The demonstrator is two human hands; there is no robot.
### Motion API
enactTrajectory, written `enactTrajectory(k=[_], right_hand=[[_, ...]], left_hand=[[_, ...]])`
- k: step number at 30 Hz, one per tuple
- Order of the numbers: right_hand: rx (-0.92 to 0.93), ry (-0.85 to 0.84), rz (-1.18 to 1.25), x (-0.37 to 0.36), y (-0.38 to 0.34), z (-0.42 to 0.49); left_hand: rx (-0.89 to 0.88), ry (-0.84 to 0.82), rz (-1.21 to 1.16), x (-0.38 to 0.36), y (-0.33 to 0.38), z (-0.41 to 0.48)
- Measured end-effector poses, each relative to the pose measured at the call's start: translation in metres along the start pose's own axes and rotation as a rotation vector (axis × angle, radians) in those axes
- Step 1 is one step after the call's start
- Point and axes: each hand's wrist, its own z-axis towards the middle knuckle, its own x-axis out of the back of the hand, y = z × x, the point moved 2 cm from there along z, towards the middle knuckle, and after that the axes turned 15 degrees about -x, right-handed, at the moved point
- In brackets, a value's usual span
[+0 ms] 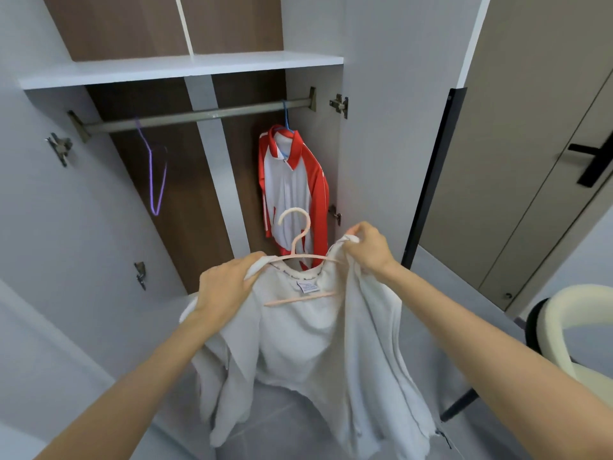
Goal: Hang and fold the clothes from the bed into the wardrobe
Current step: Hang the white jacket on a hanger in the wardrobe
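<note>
1. The left hand (225,287) is closed around the left shoulder of a white zip-up jacket (315,353), gripping the cloth together with the left end of a pale pink hanger (298,260).
2. The right hand (368,250) is closed in a pinch on the jacket's right shoulder and lifts that bunched cloth just above the hanger's right arm.
3. The pink hanger sits inside the jacket's neck opening; its hook stands upright above the collar and its lower bar shows across the inside of the back, below the neck label.
4. The jacket hangs open from both hands in front of the open wardrobe (43,180), with its front panels and sleeves trailing down toward the grey floor.
5. Inside the wardrobe a metal rail (199,116) runs under a white shelf (179,69).
6. A red and white jersey (292,190) hangs on a blue hanger (286,122) near the rail's right end, close to the side wall.
7. An empty purple hanger (154,171) hangs near the rail's left end.
8. A cream chair (577,330) stands at the right edge of the view.
</note>
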Motion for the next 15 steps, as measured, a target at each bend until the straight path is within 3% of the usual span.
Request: enactTrajectory(k=[4, 11, 15], right_hand=[[0.037, -0.052, 0.127, -0.004, 0.001, -0.015], [-0.038, 0.211, -0.262, 0.037, 0.034, -0.029], [0.12, 0.215, -0.298, 0.034, 0.03, -0.057]], left_hand=[[0.081, -0.074, -0.053, -0.017, 0.011, 0.003], [-0.046, 0.038, -0.293, -0.02, 0.021, 0.006], [-0.152, 0.011, -0.387, -0.021, 0.036, 0.012]])
